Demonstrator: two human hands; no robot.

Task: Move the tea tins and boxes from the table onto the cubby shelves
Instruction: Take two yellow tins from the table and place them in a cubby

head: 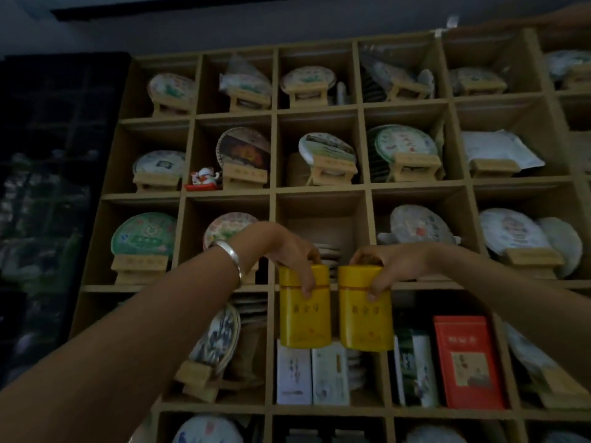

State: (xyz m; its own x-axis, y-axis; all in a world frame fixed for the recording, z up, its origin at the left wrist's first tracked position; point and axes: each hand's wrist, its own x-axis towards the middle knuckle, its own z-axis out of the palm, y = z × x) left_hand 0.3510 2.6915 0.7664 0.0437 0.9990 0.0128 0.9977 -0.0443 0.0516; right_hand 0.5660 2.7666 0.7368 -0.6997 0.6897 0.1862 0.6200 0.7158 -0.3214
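– What carries everything?
– A wooden cubby shelf. Round tea cakes sit on small stands in most cubbies.
– Lower down?
– Two white boxes and a red tin, upright.

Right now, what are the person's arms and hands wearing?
Both forearms are bare, with no sleeves in view. The left hand has a plain, broad silver bangle at the wrist. The right hand shows no gloves, watch or bracelet; rings are too dim to tell.

At frame centre, two tins stand side by side before the shelf, above two boxes.
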